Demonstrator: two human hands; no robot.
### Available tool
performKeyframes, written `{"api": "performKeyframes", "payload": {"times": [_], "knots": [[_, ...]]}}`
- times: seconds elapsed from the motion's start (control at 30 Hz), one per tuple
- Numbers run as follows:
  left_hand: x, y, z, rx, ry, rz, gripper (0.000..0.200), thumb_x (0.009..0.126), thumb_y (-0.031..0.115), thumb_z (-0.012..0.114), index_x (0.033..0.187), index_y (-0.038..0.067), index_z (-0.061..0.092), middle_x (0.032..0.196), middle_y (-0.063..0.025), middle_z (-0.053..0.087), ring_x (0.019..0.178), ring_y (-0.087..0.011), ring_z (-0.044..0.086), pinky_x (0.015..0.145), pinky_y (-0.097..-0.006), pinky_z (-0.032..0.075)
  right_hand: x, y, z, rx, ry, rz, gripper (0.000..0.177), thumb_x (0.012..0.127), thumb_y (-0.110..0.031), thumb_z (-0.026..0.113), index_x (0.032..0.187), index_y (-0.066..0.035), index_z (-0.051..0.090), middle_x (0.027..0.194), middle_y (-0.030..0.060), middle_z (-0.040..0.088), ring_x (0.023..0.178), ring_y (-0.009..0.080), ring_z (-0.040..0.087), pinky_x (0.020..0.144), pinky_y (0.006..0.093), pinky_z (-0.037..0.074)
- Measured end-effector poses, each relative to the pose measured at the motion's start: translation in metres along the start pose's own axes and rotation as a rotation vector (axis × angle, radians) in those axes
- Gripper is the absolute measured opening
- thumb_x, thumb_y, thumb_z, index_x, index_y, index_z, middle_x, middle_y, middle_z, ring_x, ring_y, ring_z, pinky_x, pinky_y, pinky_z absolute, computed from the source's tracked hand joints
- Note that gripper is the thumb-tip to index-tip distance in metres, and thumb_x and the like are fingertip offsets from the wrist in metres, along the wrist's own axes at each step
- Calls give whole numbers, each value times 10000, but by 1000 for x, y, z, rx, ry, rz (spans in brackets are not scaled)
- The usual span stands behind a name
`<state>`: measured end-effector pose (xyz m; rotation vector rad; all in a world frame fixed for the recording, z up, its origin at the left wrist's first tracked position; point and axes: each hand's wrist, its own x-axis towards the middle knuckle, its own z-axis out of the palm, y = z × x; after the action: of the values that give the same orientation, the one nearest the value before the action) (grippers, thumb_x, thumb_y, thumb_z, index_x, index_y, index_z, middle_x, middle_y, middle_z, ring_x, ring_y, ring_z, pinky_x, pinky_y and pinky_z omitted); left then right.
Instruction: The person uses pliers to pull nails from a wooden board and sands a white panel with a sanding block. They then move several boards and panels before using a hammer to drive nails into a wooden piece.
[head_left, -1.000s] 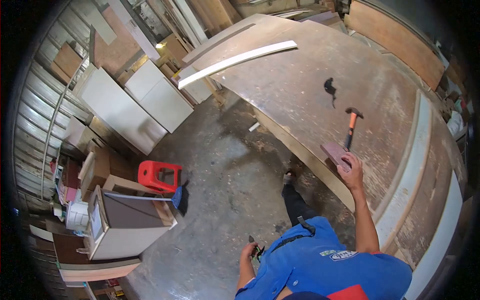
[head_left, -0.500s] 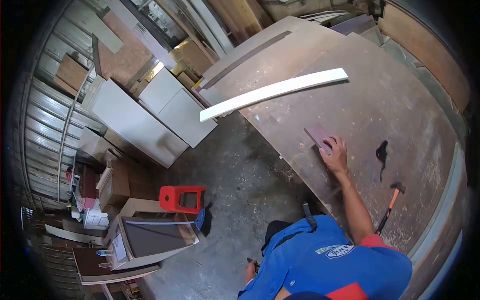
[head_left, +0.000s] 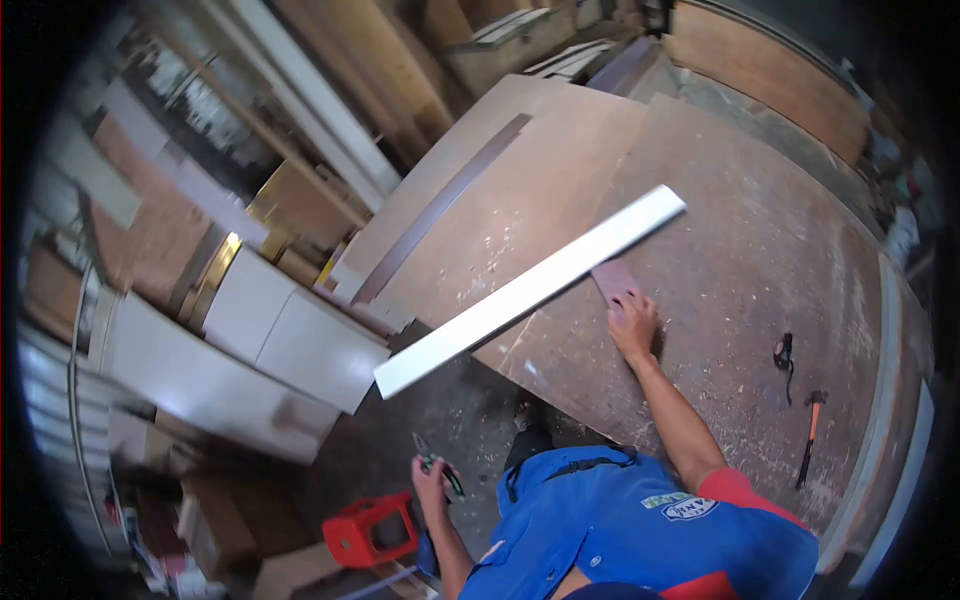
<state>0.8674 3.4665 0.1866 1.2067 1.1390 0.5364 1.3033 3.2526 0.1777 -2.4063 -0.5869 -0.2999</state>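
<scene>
The person's right hand (head_left: 633, 325) lies flat with its fingers spread on a small dark reddish block (head_left: 612, 279). It presses the block down rather than gripping it. The block rests on the table (head_left: 720, 230), with its far end right up against the long white strip (head_left: 530, 290). The left hand (head_left: 432, 488) hangs low, off the table's edge, closed around a small hand tool (head_left: 441, 470) — pliers or snips by the look of it, though the blur leaves that uncertain.

The strip is the likeliest trouble. A good part of it juts past the table's edge with nothing beneath, so a push from the block could swing it round and tip it to the floor. The block itself, held only by palm pressure on a dusty surface, could skid out sideways. The person also leans far across on one arm — a slip there would bring the tool's point close to the leg. A hammer (head_left: 808, 450) lies well apart to the right.
</scene>
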Motion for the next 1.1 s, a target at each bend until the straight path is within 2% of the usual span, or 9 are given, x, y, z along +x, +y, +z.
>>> {"api": "performKeyframes", "payload": {"times": [0.17,0.5,0.7,0.77,0.87,0.93,0.97,1.03,1.1], "knots": [[167,125,42,211,-136,156,375,808,41,615,1139,4,444,760,-87,596,571,-179,612,514,-276,495,59,-33,44,84,-95,-5,365,740,-220,723,1083,-126,644,1277,98,516,1145,344,467,985,445,389],[339,142,171,247,-623,292,629,807,-37,558,1395,18,342,951,-95,596,754,-177,618,648,-297,521,-40,-51,28,-32,9,172,528,791,-326,695,1241,-88,555,1407,191,369,1284,389,359,1054,488,323],[404,95,231,433,-552,576,575,816,26,553,1371,-29,412,1156,-145,587,916,-237,599,778,-316,512,-159,-26,-37,-320,285,608,499,867,-327,617,1264,-45,511,1400,195,356,1319,384,302,1087,490,268],[379,107,251,579,-375,755,565,763,51,626,1298,-61,484,1155,-180,604,967,-236,604,828,-342,509,-187,-18,-42,-357,256,581,472,885,-326,591,1260,-53,509,1385,184,370,1319,372,296,1090,485,259],[386,95,257,598,-522,742,564,783,121,644,1297,-53,490,1146,-259,597,1041,-337,590,880,-411,481,-189,-19,-41,-408,230,612,448,901,-336,562,1252,-61,516,1379,170,379,1314,359,305,1089,480,258],[374,104,259,1002,-353,735,598,810,324,661,1280,-16,516,1109,-260,595,997,-382,593,819,-476,487,-189,-19,-40,-406,240,641,449,904,-338,557,1259,-67,510,1386,161,383,1323,352,298,1090,476,257],[382,98,261,1004,-379,753,598,810,324,661,1280,-16,516,1109,-260,595,997,-382,593,819,-476,487,-188,-20,-40,-397,234,642,450,907,-339,551,1266,-72,505,1392,151,386,1333,344,291,1091,472,256],[387,85,270,1082,-61,931,651,844,525,581,1253,21,540,1094,-262,579,995,-410,577,827,-525,463,-190,-18,-41,-403,230,661,451,911,-344,542,1273,-77,504,1397,145,386,1336,341,292,1092,473,254],[375,75,286,984,-116,1156,669,858,572,528,1245,26,542,1130,-262,561,1039,-412,554,858,-533,442,-192,-17,-40,-392,224,649,468,914,-366,528,1286,-83,504,1420,130,380,1345,332,294,1092,475,251]]}}
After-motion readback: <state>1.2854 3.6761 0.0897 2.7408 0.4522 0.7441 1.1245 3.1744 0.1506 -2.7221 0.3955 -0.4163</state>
